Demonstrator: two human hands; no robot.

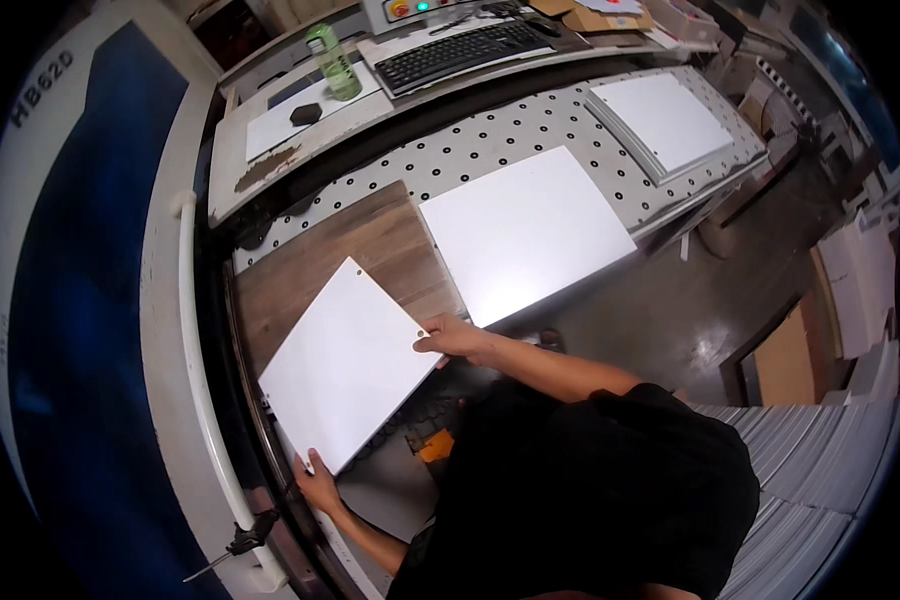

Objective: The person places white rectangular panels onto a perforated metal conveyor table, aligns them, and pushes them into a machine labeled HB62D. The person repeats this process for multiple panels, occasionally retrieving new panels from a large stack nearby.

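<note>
A white rectangular panel (345,370) with small holes near its corners is held tilted between my two hands. My left hand (317,486) grips its near-left corner, thumb on top. At its right corner my right hand (452,337) is closed on the edge, the thumb beside a hole. Under and beyond this panel lies a brown wood-grain board (370,235), partly covered. To the right of that board another white panel (525,235) lies flat on the perforated table (390,165).
A stack of white panels (665,125) sits at the table's far right. Behind are a keyboard (465,58), a green bottle (338,75) and a dark hexagonal piece (306,114). A blue-and-white machine (100,300) with a white rail (200,400) stands left. More stacked panels (810,470) are at right.
</note>
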